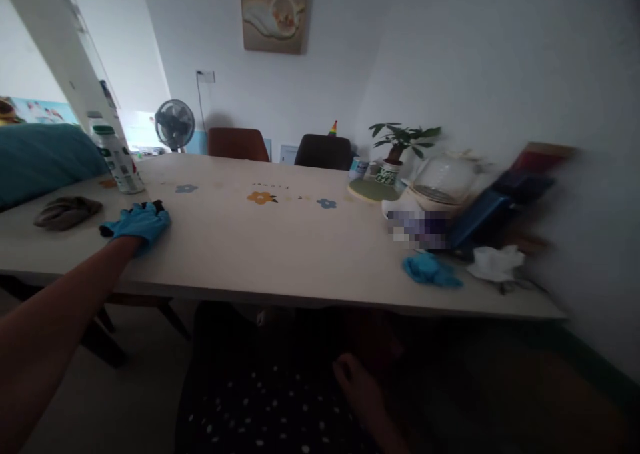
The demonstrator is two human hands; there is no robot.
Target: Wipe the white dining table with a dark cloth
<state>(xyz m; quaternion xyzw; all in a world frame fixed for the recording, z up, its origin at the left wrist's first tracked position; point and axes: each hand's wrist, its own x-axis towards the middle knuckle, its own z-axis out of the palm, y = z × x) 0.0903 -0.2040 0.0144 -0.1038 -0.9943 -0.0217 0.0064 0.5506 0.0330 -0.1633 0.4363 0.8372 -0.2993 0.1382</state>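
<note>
Cannot make out a single word, brand or number with any certainty.

On the white bottle (pixel 116 157) with the green cap: a label of green and dark print, too small and blurred to read.

On the tabletop (pixel 280 241), just above the orange flower decal (pixel 261 198): one short row of tiny dark letters, illegible.

On the white plant pot (pixel 387 173): green lettering in two lines, smeared past reading.

On the small can (pixel 358 168) beside that pot: a blue and white label, with no letters to tell apart.

By the glass kettle (pixel 443 182): a pixelated patch (pixel 419 231), unreadable.

On the wall picture (pixel 273 13): no lettering to be seen.
</note>
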